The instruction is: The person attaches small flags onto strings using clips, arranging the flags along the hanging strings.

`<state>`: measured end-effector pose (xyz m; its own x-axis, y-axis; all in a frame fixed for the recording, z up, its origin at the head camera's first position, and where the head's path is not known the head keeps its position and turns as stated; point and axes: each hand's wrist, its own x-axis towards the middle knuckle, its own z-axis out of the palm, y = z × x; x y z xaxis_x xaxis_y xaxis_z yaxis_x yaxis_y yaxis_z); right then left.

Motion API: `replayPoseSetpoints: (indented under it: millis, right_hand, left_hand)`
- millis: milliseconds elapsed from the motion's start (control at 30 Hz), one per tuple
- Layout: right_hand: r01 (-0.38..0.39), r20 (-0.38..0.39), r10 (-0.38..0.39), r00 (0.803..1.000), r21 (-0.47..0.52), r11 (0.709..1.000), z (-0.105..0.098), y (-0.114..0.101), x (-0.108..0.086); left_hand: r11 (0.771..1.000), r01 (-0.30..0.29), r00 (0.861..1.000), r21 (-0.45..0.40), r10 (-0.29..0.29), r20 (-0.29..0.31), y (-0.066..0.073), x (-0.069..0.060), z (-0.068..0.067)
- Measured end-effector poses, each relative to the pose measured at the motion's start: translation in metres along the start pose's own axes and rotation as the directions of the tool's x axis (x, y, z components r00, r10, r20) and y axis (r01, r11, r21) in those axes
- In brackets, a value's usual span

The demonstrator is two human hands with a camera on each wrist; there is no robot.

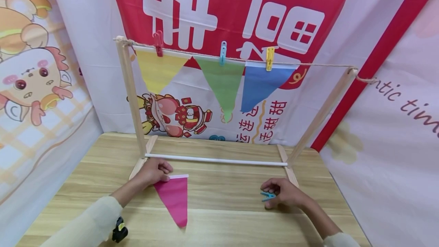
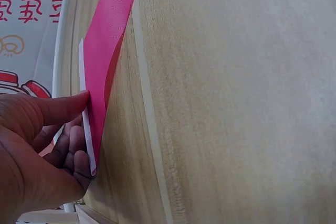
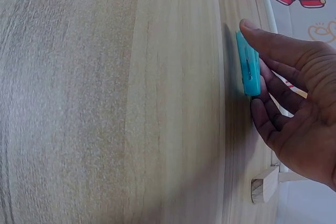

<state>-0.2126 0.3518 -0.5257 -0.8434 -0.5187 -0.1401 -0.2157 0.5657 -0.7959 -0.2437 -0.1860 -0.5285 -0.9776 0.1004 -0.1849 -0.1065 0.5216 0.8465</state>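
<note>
A pink triangular pennant (image 1: 176,199) with a white top strip is pinched at that strip by my left hand (image 1: 154,171). In the left wrist view, the thumb of the left hand (image 2: 47,145) presses the white edge and the pennant (image 2: 105,40) extends away over the wood. My right hand (image 1: 286,193) holds a light blue clothespin (image 1: 268,196) just above the table. Seen from the right wrist, the clothespin (image 3: 249,64) sits between thumb and fingers of the right hand (image 3: 304,103). Yellow (image 1: 161,68), green (image 1: 221,77) and blue pennants (image 1: 264,85) hang clipped on a string.
A wooden frame carries the string between its left post (image 1: 130,98) and right post (image 1: 319,117). A white rod (image 1: 216,160) joins the posts low down. Red (image 1: 158,44), blue (image 1: 223,52) and yellow clothespins (image 1: 269,58) grip the string. A black object (image 1: 119,230) is beside the left sleeve.
</note>
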Motion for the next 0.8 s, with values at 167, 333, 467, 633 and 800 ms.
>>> replayPoseSetpoints:
  millis: [167,333,467,633,800]
  right_hand:
    - [0.001,0.004,-0.001,1.000,-0.004,1.000,0.001,0.000,0.001]
    - [-0.008,-0.001,0.008,1.000,0.004,1.000,0.004,-0.002,0.002]
    - [-0.021,-0.004,0.021,1.000,0.009,1.000,0.005,-0.005,0.002]
    - [-0.026,-0.016,0.026,1.000,-0.007,1.000,0.007,-0.005,0.002]
    - [-0.006,-0.032,0.004,0.999,-0.043,0.999,0.008,-0.001,0.004]
  left_hand:
    - [0.995,-0.023,0.999,0.099,0.026,-0.036,0.002,-0.002,0.000]
    - [0.982,-0.036,0.995,0.187,0.053,-0.086,0.004,-0.004,-0.002]
    - [0.961,-0.051,0.993,0.271,0.078,-0.090,0.000,-0.001,-0.005]
    - [0.949,-0.055,0.996,0.309,0.076,-0.055,-0.003,0.003,-0.006]
    - [0.939,-0.110,0.992,0.327,0.125,-0.028,-0.030,0.024,-0.003]
